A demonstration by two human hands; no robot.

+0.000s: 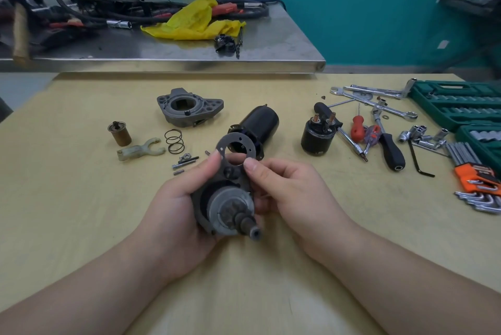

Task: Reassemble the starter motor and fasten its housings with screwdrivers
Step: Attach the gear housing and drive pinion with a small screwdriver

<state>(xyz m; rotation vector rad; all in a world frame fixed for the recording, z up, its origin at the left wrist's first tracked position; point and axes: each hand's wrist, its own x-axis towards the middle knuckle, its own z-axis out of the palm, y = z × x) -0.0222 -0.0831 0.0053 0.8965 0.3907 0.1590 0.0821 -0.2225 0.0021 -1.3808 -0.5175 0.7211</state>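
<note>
My left hand (pixel 179 199) grips the starter drive assembly (pixel 230 212), its pinion gear and shaft end pointing at me. Its dark gasket plate (pixel 235 145) sticks up at the far end, pinched between my left thumb and the thumb and fingers of my right hand (pixel 284 188). Just behind it on the wooden table (pixel 81 199) lies the black motor body (pixel 257 123). The grey nose housing (pixel 189 107) rests farther back on the left. The black solenoid (pixel 317 137) stands upright to the right. Two red-handled screwdrivers (pixel 360 131) lie beside it.
On the left lie a brass plunger (pixel 120 134), a plastic fork lever (pixel 141 150), a spring (pixel 174 141) and small bolts (pixel 185 160). Wrenches, sockets, hex keys (pixel 477 185) and green tool cases (pixel 455 101) crowd the right. A cluttered steel bench (pixel 189 63) stands behind.
</note>
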